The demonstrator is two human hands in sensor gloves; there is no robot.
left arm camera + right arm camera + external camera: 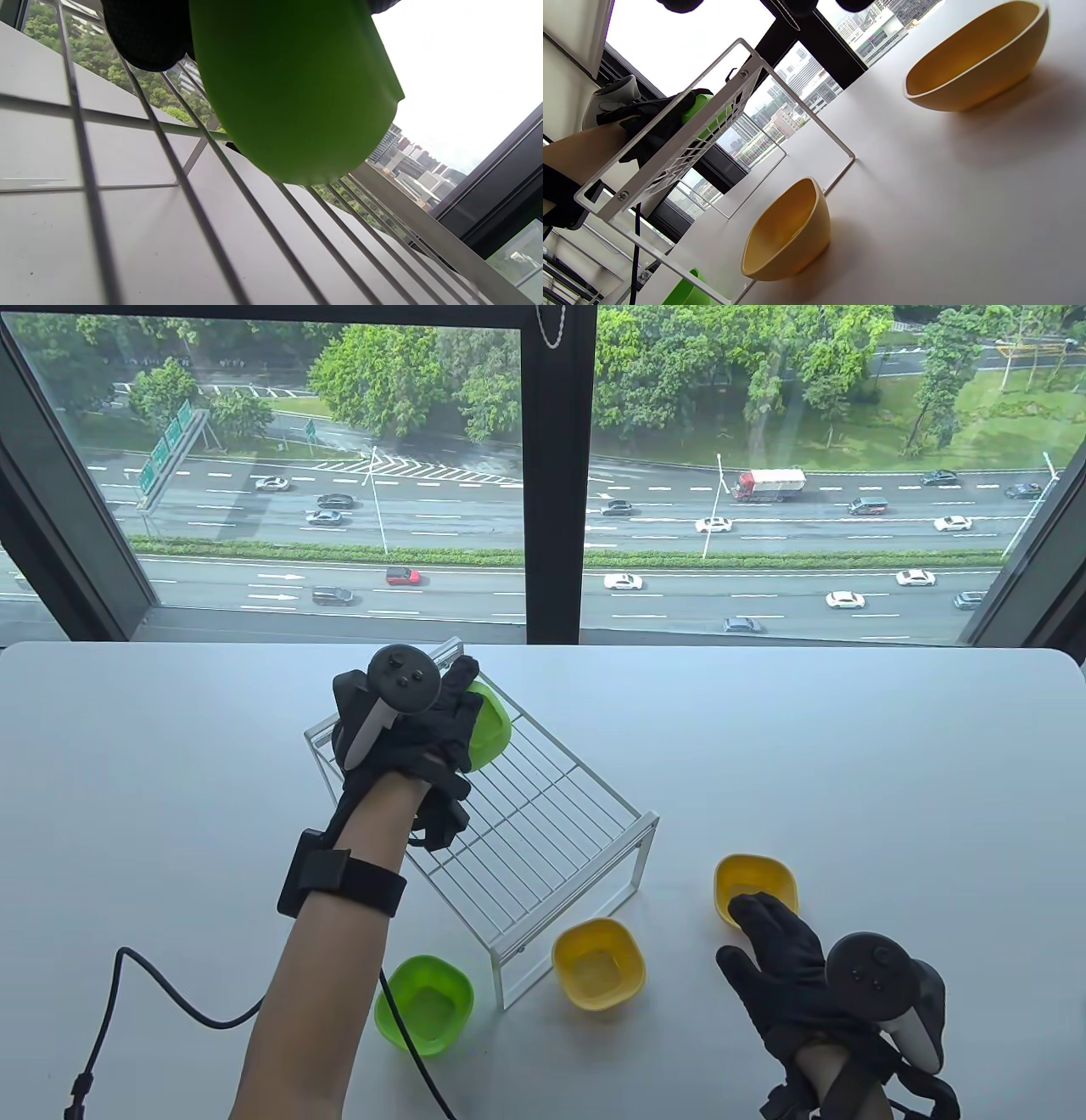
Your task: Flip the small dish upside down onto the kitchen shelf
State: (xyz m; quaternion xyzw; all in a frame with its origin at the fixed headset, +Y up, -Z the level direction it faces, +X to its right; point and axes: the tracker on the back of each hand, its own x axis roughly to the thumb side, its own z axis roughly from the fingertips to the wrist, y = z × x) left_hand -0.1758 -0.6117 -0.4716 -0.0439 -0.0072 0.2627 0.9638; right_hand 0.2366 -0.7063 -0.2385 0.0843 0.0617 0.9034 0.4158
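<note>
My left hand (pixel 424 712) holds a green small dish (pixel 490 727) over the far corner of the white wire kitchen shelf (pixel 543 831). In the left wrist view the green dish (pixel 292 84) hangs tilted just above the shelf wires (pixel 203 220), with a fingertip (pixel 144 38) beside it. My right hand (pixel 785 963) hovers flat over the table near the right yellow dish (pixel 757 884), its fingers spread and holding nothing. A second yellow dish (pixel 599 964) and another green dish (pixel 426 1003) stand upright on the table in front of the shelf.
The white table (pixel 891 780) runs to a window sill at the back. A black cable (pixel 170 984) trails from my left wrist across the table's front left. Both yellow dishes show in the right wrist view (pixel 975 63) (pixel 787 235), with the shelf frame (pixel 683 140) beside them.
</note>
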